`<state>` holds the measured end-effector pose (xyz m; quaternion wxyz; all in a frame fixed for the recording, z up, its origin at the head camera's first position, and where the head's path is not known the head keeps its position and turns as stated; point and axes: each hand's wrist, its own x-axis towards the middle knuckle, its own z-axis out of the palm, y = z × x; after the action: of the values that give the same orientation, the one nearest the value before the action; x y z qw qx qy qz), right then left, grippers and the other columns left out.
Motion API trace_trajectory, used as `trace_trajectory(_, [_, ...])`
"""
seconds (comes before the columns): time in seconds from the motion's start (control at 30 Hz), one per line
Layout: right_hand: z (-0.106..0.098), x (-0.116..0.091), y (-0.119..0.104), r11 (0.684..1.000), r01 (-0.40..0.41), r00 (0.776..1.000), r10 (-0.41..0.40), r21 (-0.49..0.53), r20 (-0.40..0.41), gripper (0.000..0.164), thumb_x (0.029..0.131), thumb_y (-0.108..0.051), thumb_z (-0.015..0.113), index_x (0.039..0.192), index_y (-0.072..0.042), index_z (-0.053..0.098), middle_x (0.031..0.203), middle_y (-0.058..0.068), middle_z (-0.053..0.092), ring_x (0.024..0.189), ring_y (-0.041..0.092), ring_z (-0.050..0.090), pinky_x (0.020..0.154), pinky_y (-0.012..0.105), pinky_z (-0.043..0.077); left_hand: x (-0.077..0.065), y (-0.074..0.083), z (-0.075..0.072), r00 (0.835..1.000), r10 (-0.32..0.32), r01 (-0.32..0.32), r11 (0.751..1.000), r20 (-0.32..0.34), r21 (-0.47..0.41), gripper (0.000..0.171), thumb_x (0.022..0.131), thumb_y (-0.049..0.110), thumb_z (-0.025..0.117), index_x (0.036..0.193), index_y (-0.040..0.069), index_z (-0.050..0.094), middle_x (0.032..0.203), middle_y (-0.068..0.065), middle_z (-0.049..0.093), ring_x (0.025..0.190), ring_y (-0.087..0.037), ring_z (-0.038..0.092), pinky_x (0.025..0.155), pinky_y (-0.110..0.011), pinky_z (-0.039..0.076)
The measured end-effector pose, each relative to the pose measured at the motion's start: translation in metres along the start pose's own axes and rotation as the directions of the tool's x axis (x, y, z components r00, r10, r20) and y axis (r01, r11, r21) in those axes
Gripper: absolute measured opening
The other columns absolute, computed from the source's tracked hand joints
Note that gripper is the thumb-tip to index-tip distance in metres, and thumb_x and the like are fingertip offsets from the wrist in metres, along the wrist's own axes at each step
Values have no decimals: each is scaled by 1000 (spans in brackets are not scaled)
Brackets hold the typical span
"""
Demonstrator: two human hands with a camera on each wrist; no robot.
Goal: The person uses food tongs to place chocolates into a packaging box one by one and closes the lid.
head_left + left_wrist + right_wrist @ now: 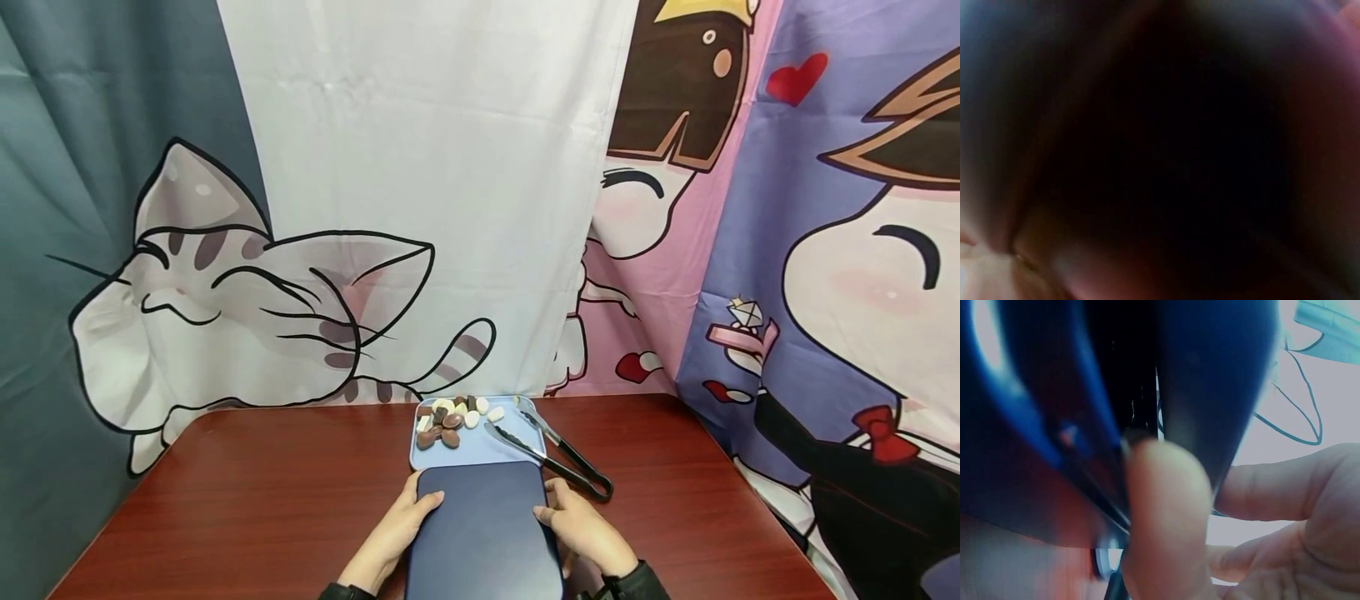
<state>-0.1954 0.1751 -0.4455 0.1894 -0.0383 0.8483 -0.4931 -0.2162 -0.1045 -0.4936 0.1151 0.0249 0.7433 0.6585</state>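
Note:
A navy rectangular tray-like piece (483, 525) with rounded corners stands out from the near edge of the light blue tray (480, 454). My left hand (397, 521) grips its left side, thumb lying on the top face. On the opposite side my right hand (585, 525) holds the edge, thumb on top as well. Up close in the right wrist view, the thumb (1169, 512) lies beside a dark gap between two navy walls (1216, 381). Darkness and blur fill most of the left wrist view.
Brown and white egg- or pebble-shaped pieces (450, 421) lie in the light blue tray. Black-handled tongs (570, 467) rest across its right rim onto the reddish-brown table (285, 492). A cartoon-printed curtain (450, 167) hangs behind the table.

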Motion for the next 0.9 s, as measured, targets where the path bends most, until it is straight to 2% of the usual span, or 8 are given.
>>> trace_trajectory(0.2, [-2,7,0,994,7,1000,-10,-112,-26,57,101,-16,59,146,14,40,140,38,50,92,46,63,85,54,54,-2,2,5,998,4,0,998,-58,65,69,104,22,52,155,-8,18,156,-39,29,142,-49,35,111,-60,34])
trace_trajectory(0.27, [-3,8,1,995,18,1000,-19,-94,-10,57,102,-14,57,147,16,38,143,42,45,88,40,64,84,53,55,-2,2,6,997,11,-4,996,-78,91,69,104,24,53,156,-7,19,156,-39,30,142,-49,35,111,-61,35])
trace_trajectory(0.4, [-4,7,2,999,39,999,-38,-23,25,57,103,-10,54,149,17,34,150,46,33,51,22,50,57,42,56,-2,0,9,986,64,-42,989,-156,141,65,103,27,56,153,-4,29,150,-36,42,134,-44,46,105,-51,42])
trace_trajectory(0.53, [-4,9,2,998,58,998,-58,-11,40,58,104,-11,54,149,18,34,149,42,40,48,14,51,53,38,55,0,-3,10,971,99,-63,984,-216,168,60,102,29,58,149,-2,38,143,-32,51,123,-36,55,95,-40,46])
trace_trajectory(0.63, [-4,11,3,998,61,997,-61,-9,46,59,103,-12,55,148,19,34,129,37,61,46,12,50,51,34,54,0,-4,8,972,88,-54,986,-217,159,59,102,29,58,149,-1,38,142,-31,52,122,-34,56,93,-38,46])
trace_trajectory(0.7, [-4,12,4,998,60,997,-60,-1,50,60,103,-13,56,147,20,35,98,24,71,46,10,48,50,30,51,0,-5,7,975,76,-44,987,-210,154,59,102,29,57,149,-2,38,142,-31,52,121,-34,57,91,-36,47])
trace_trajectory(0.8, [-7,12,6,998,57,997,-57,5,57,61,103,-17,58,146,20,38,66,2,57,50,11,47,50,26,48,0,-5,5,980,59,-30,988,-192,150,61,103,30,56,150,-4,37,144,-32,50,122,-34,56,92,-36,46])
trace_trajectory(0.9, [-12,13,10,998,55,996,-55,3,73,60,102,-22,59,144,18,42,63,1,53,56,12,50,54,27,49,0,-4,1,981,54,-20,984,-185,179,64,103,32,54,151,-6,35,147,-35,47,127,-40,54,98,-43,48])
